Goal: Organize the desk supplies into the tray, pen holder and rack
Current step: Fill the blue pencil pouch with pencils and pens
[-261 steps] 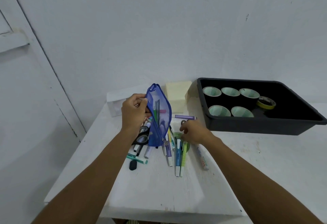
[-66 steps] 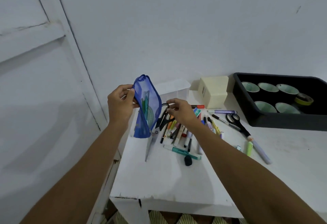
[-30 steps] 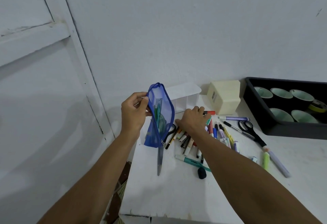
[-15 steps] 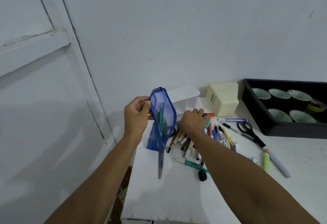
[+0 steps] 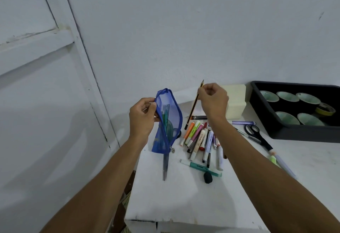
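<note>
Emptying of the blue mesh pouch looks to be the step in hand. The left hand is gripping the pouch's upper edge and holding it upright over the white table. The right hand, just right of the pouch and level with its top, is pinching a pencil near its point, so the pencil is hanging slantwise. A long ruler is poking out below the pouch, toward the viewer.

Next, I judge, the pencil is needing a place in the pen holder. Which thing that is I cannot tell, though a cream box is sitting right of the pouch, behind the hand.

Markers are lying heaped just right of the pouch, with scissors farther right. The black tray, farthest right of the pouch, is holding bowls and a tape roll, which may be limiting room.
</note>
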